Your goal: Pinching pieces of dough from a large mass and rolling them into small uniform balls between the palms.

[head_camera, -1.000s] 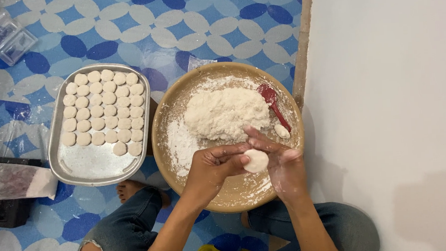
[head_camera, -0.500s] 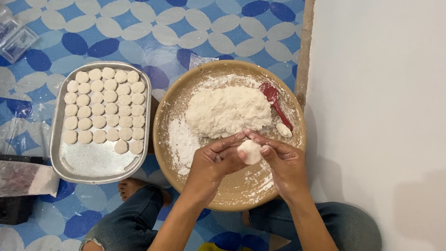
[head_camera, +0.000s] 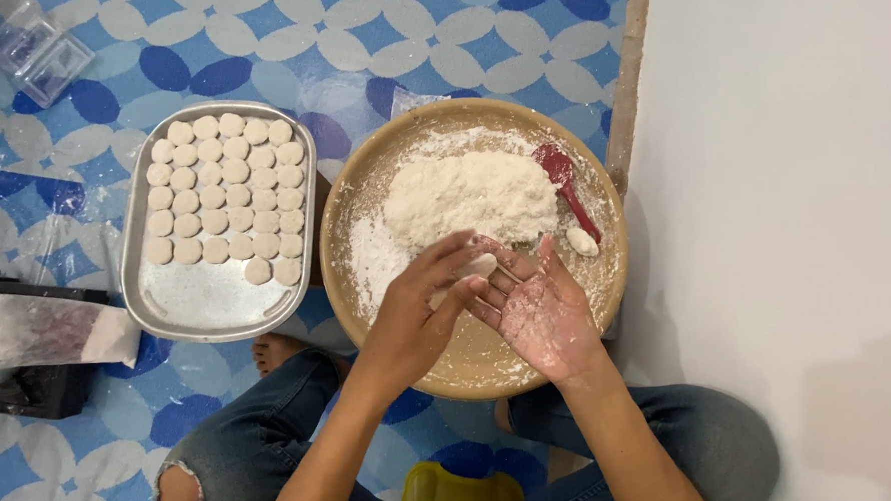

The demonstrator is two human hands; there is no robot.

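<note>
Floury fingers (head_camera: 472, 274) pinch soft dough piece (head_camera: 480, 266) over round bowl (head_camera: 362, 179).

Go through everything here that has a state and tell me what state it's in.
Round bowl: floured, holds dough.
Dough mound: loose heap.
Red spoon: resting in bowl.
Metal tray: partly filled.
Dough discs: flattened, in rows.
Left hand: pinching a dough piece.
Right hand: open, floury.

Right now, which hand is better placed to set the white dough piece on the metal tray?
Probably the left hand: it covers the white dough piece and is nearer the metal tray; the floury right hand lies open beneath.
</note>
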